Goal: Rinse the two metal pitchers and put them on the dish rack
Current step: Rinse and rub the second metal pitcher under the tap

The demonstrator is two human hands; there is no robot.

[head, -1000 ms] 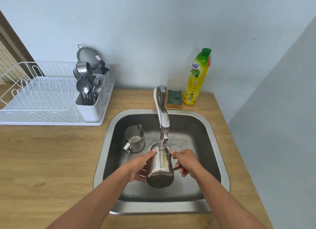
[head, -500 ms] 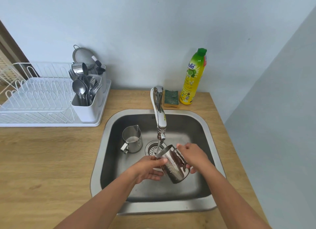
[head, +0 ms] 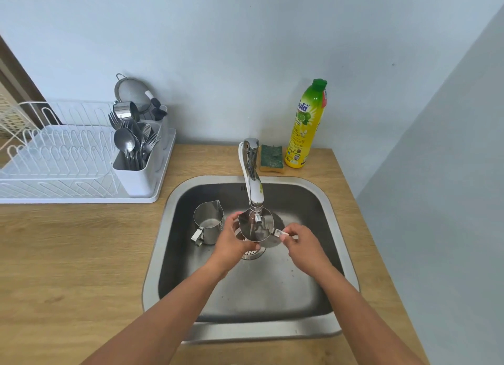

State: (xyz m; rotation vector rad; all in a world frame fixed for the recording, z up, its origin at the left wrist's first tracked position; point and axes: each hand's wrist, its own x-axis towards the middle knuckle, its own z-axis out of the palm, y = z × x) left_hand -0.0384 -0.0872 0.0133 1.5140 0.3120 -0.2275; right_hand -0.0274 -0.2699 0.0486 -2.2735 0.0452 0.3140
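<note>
I hold one metal pitcher under the faucet, mouth up, above the drain in the steel sink. My left hand grips its left side and rim. My right hand pinches its handle on the right. The second metal pitcher stands upright on the sink floor to the left, a little liquid inside, close to my left hand. The white dish rack sits on the wooden counter at the far left, its plate slots bare.
A white cutlery holder full of spoons and forks stands at the rack's right end, with a strainer behind it. A green sponge and a yellow dish soap bottle stand behind the sink. A grey wall closes off the right side.
The pitcher went from upright under the tap, to tilted over as if pouring out, and is now back mouth up under the faucet, farther from me. The other pitcher stayed put.
</note>
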